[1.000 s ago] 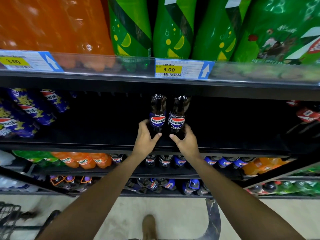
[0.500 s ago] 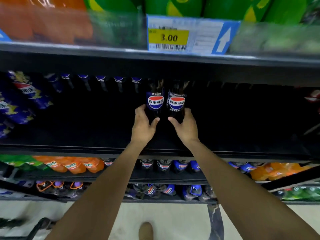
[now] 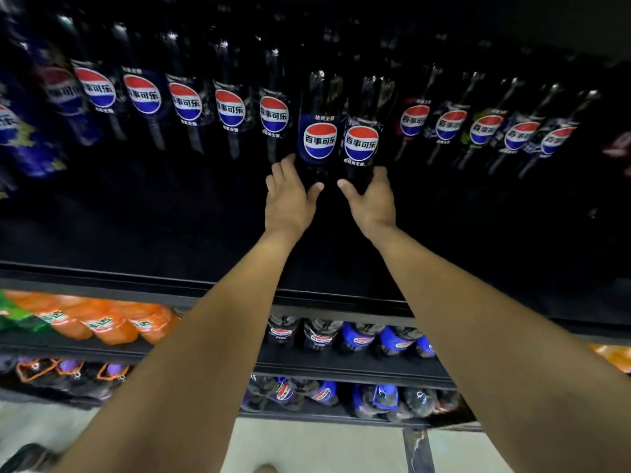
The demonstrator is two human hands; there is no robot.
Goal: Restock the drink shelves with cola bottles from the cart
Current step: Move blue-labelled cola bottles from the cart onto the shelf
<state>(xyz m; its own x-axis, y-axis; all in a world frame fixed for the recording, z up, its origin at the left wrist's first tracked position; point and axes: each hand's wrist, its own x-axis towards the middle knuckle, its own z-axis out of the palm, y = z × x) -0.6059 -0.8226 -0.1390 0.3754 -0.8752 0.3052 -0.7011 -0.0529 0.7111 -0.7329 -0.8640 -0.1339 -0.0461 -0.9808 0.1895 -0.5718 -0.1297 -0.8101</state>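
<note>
Two dark cola bottles with red, white and blue round labels stand side by side deep on the black shelf [image 3: 136,233]. My left hand [image 3: 290,196] wraps the base of the left cola bottle [image 3: 319,131]. My right hand [image 3: 372,199] wraps the base of the right cola bottle [image 3: 362,138]. Both arms reach far in over the shelf's front edge. Behind, a row of several matching cola bottles [image 3: 186,100] lines the back of the shelf on both sides of the two held ones.
Blue-labelled bottles [image 3: 30,138] crowd the shelf's far left. Below the front rail [image 3: 102,281] are lower shelves with orange soda [image 3: 102,322] and more cola bottles [image 3: 321,336]. Pale floor tiles [image 3: 307,445] show at the bottom.
Both hands have pushed the two bottles farther back into the shelf. The view has dropped and moved in, so the upper shelf and price tag are out of sight and the back row shows.
</note>
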